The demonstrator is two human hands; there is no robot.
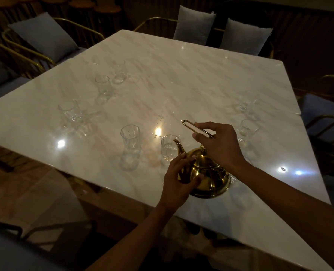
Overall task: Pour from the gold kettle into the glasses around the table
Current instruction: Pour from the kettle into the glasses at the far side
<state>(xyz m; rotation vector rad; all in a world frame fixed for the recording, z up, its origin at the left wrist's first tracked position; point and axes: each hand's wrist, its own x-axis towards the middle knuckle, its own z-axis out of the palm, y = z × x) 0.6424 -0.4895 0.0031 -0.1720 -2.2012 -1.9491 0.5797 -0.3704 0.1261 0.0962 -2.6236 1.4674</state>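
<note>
The gold kettle (207, 173) is tilted over the tabletop (181, 75), its spout at a glass (169, 146). The right hand (218, 145) pinches the handle; the left hand (178, 180) cups the kettle's body.

there is just the one view, from a camera worn on the person's head, looking forward and steeply down across the marble table (181, 79) from its near edge, with the wide lens bending the table's sides outward. it sits close enough that both forearms reach in from the bottom of the frame, while the far chairs (197, 24) and cushions along the top stay dim and small.
</note>
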